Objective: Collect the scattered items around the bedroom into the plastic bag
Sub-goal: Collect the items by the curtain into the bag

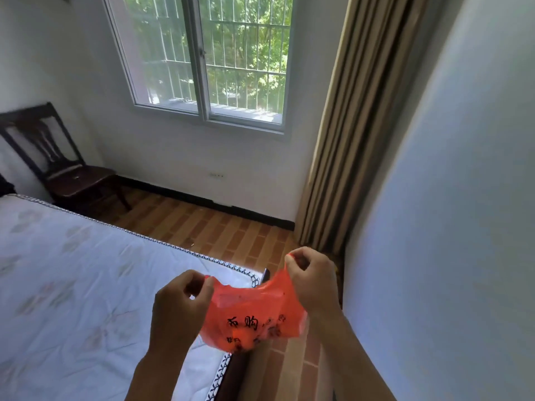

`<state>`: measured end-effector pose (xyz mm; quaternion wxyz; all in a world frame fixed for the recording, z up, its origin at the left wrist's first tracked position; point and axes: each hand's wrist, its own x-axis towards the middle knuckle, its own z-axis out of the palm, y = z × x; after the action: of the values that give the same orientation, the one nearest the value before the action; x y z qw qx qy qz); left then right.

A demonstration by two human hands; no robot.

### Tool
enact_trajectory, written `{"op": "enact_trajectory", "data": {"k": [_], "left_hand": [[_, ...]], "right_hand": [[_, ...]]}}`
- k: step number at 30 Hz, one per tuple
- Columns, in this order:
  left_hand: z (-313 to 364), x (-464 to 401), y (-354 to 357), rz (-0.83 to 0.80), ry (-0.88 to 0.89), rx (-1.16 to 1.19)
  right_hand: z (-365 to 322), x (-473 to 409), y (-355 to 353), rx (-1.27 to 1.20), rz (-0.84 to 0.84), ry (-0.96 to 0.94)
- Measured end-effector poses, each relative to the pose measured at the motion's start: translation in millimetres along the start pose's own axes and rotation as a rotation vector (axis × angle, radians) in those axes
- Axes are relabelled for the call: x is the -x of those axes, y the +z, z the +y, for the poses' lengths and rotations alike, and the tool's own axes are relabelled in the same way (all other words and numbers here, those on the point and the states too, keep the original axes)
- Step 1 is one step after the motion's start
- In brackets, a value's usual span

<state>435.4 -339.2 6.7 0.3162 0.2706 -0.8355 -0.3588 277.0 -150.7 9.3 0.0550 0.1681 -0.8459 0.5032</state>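
The left hand [181, 296] and right hand [309, 274] are each pinching the rim of the red plastic bag [254, 319], stretching it over the corner of the bed [86, 273]. Opening the mouth seems underway; next comes finding items.

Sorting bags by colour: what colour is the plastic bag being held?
Red-orange with black printed characters; the plastic bag shows best in the head view.

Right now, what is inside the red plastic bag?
Nothing can be made out inside. The red plastic bag hangs crumpled between the left hand and right hand, which pinch its top edge; the film and black print hide its interior.
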Motion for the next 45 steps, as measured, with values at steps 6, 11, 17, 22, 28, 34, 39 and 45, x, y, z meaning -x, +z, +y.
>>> {"op": "enact_trajectory", "data": {"k": [6,11,17,22,28,34,39,45], "left_hand": [[-21,-42,2,0.076,-0.106,-0.078],[-19,-105,50,0.037,-0.070,-0.017],[-11,-194,129,-0.104,-0.022,0.097],[6,-258,190,-0.160,0.009,0.173],[30,-279,255,-0.308,0.069,0.233],[51,-301,318,-0.387,0.052,0.211],[70,-327,367,-0.358,0.044,0.157],[103,-371,415,-0.286,0.085,0.135]], "right_hand": [[-3,-52,43,-0.041,-0.094,-0.054],[15,-112,58,-0.021,-0.075,-0.039],[39,-187,45,0.089,0.003,0.072],[51,-245,24,0.122,0.166,0.098],[84,-262,4,0.153,0.226,0.172],[129,-302,-18,0.173,0.260,0.228],[160,-358,-28,0.123,0.253,0.233],[193,-443,-41,0.069,0.231,0.240]]}}
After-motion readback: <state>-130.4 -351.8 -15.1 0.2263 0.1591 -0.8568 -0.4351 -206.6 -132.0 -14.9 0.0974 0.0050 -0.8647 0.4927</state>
